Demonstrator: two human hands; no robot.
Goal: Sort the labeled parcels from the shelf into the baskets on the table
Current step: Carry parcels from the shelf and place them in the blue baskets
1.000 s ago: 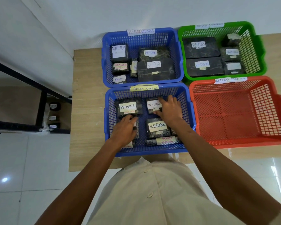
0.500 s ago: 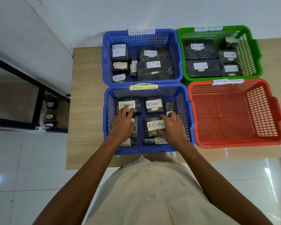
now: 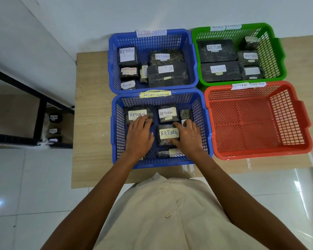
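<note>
Several dark wrapped parcels with white "RETURN" labels lie in the near blue basket. My left hand rests flat inside it, its straight fingers touching the front edge of the back-left parcel. Beside it, my right hand holds the right edge of the middle parcel between thumb and forefinger. Its other fingers cover a small white-labelled parcel. Another parcel sits behind, and one lies near the basket's front.
The far blue basket and green basket hold several labelled parcels. The red basket at the right holds nothing. All stand on a wooden table. A black shelf at the left carries more parcels.
My right hand came back from the rear parcel to the middle parcel's right edge. My left hand slid forward onto the back-left parcel.
</note>
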